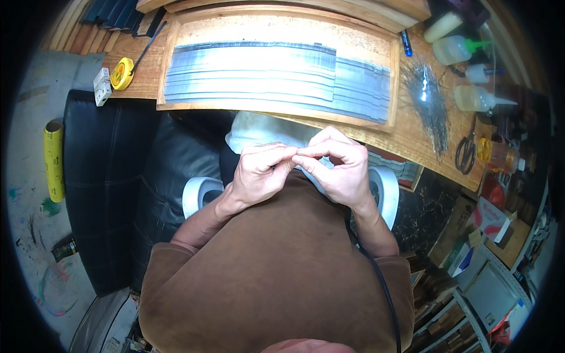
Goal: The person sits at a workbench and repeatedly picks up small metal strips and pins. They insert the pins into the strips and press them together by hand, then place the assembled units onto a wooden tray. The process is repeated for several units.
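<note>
My left hand (262, 172) and my right hand (340, 166) meet in front of my chest, just short of the workbench edge. Thumb and forefinger are pinched together on each, with the fingertips touching or nearly so. Whatever lies between them is too small or too hidden to make out. Beyond the hands, a shallow wooden tray (394, 76) rests on the bench, holding overlapping rows of thin grey strips (247, 73). To its right lies a loose heap of fine dark wire-like pieces (428, 100). A pale cloth (265, 130) shows behind my fingers.
Black-handled scissors (466, 154) and a green-tipped squeeze bottle (453, 50) are on the bench's right side. A yellow tape measure (122, 73) and a small white box (102, 87) sit at the left. A black sofa (106, 176) stands left of my chair's white armrest (191, 197).
</note>
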`<move>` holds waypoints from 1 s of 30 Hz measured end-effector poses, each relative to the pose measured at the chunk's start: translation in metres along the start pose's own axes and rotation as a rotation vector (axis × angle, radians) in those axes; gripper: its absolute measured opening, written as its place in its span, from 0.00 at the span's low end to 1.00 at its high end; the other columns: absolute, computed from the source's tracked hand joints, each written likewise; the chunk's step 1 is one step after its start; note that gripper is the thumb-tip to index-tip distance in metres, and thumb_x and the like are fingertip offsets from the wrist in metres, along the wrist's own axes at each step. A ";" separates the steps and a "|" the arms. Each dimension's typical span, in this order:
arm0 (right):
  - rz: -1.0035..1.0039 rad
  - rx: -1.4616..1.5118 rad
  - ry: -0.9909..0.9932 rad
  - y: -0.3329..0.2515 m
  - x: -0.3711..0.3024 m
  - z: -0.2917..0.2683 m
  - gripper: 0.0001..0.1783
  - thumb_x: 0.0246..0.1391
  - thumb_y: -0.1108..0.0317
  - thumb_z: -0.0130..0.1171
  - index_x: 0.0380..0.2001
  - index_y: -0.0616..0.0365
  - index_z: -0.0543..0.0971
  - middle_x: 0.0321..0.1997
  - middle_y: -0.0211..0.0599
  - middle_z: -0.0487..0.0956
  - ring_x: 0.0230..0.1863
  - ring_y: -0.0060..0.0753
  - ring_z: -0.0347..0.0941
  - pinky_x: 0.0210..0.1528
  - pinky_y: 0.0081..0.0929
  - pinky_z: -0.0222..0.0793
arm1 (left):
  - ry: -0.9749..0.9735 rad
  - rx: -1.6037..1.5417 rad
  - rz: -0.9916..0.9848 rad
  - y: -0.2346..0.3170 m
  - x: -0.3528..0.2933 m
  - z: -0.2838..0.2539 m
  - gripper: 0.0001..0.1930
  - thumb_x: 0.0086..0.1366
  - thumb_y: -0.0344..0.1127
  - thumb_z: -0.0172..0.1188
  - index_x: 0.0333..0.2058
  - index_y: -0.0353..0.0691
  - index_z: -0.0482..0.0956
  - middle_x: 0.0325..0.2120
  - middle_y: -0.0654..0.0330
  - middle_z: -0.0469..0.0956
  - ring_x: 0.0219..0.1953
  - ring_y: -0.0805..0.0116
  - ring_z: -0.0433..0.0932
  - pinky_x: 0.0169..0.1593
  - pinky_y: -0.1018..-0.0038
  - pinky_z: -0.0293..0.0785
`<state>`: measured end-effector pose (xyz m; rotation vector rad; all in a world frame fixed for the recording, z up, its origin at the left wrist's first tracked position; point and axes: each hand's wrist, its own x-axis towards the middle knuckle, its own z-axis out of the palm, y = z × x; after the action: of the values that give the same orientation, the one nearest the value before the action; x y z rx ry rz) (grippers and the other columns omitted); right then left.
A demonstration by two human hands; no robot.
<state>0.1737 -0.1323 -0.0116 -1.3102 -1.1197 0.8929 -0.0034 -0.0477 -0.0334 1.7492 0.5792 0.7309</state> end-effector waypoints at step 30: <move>0.021 0.022 -0.015 0.009 0.002 0.002 0.08 0.50 0.82 0.76 0.34 0.64 0.89 0.34 0.34 0.82 0.33 0.22 0.76 0.34 0.19 0.70 | 0.011 0.011 0.066 -0.007 -0.002 -0.003 0.07 0.61 0.17 0.69 0.39 0.28 0.87 0.29 0.50 0.88 0.28 0.64 0.87 0.35 0.74 0.81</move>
<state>0.1734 -0.1289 -0.0209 -1.3014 -1.1068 0.9301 -0.0068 -0.0455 -0.0395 1.7823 0.5364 0.7849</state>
